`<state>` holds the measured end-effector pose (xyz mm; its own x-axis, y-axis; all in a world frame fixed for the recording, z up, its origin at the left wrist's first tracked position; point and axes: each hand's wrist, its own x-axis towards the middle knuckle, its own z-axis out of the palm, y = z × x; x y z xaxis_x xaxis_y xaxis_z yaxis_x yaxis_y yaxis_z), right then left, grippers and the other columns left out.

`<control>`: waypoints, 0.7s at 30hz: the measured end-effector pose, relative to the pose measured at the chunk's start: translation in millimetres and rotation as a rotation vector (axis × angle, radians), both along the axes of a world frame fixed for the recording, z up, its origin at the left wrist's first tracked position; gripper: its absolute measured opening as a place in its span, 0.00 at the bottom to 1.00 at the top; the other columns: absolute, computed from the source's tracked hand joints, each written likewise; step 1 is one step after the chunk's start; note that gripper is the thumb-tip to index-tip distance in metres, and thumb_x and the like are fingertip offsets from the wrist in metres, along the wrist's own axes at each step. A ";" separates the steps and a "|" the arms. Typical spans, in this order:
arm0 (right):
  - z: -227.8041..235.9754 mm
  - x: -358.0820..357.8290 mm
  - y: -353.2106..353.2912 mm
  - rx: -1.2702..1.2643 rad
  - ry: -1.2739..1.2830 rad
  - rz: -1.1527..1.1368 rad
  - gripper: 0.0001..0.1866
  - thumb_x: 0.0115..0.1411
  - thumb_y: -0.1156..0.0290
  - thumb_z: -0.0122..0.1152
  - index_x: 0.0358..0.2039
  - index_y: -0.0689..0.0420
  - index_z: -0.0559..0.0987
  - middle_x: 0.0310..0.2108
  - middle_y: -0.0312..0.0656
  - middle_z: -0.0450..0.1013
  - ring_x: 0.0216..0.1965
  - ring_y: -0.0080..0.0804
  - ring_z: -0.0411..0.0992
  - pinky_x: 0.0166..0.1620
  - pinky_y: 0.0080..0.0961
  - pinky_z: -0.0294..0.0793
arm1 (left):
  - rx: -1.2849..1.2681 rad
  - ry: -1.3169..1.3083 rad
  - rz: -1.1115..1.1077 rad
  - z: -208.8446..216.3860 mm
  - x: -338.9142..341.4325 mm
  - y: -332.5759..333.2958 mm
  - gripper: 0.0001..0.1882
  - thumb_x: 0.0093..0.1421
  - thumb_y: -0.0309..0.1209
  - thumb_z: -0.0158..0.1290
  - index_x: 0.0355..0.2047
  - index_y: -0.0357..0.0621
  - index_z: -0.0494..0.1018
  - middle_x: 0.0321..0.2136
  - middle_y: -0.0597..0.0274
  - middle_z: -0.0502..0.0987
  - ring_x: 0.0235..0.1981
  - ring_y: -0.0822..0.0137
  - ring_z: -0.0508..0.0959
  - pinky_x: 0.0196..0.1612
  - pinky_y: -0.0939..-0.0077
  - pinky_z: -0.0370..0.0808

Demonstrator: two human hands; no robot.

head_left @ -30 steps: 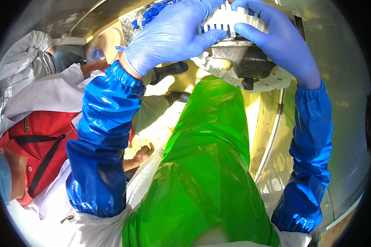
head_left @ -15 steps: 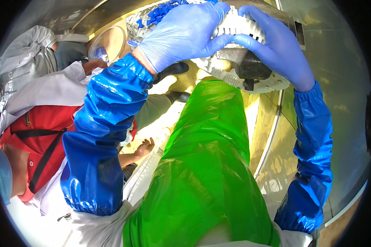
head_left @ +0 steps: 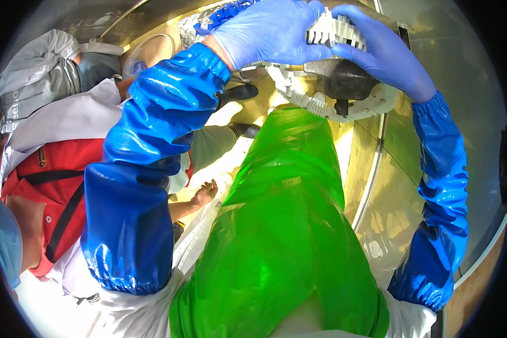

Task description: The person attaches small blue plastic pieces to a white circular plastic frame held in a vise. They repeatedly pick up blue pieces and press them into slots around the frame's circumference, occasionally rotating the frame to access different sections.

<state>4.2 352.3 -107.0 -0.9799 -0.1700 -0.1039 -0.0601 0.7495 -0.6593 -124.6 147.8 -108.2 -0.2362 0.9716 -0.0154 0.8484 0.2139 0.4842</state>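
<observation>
A white toothed plastic chain belt (head_left: 335,32) loops around a dark metal block (head_left: 343,79) at the top of the view. My left hand (head_left: 267,35), in a blue-violet glove, grips the belt's upper run from the left. From the right, my gloved right hand (head_left: 384,55) closes on the same run, its thumb meeting the left thumb at the front. The belt's lower run hangs slack below the block. Fingertips of both hands are partly hidden behind the belt.
Small blue plastic pieces (head_left: 222,18) lie on a patterned metal surface beyond my left hand. A round clear container (head_left: 152,50) stands left of them. People in a red top (head_left: 62,180) and grey clothing (head_left: 39,79) are close on my left. A green apron (head_left: 281,225) covers my front.
Both hands have shifted slightly to the right, keeping their grip on the belt. My forearms have moved right too, and the slack lower run sits a little higher.
</observation>
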 end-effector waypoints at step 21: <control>-39.9 13.6 -7.2 0.244 0.379 -0.008 0.33 0.61 0.61 0.66 0.61 0.65 0.67 0.53 0.61 0.72 0.53 0.59 0.73 0.56 0.46 0.75 | 0.112 0.185 0.126 -38.5 16.0 0.0 0.29 0.65 0.52 0.56 0.43 0.31 0.69 0.29 0.39 0.76 0.31 0.41 0.80 0.36 0.51 0.77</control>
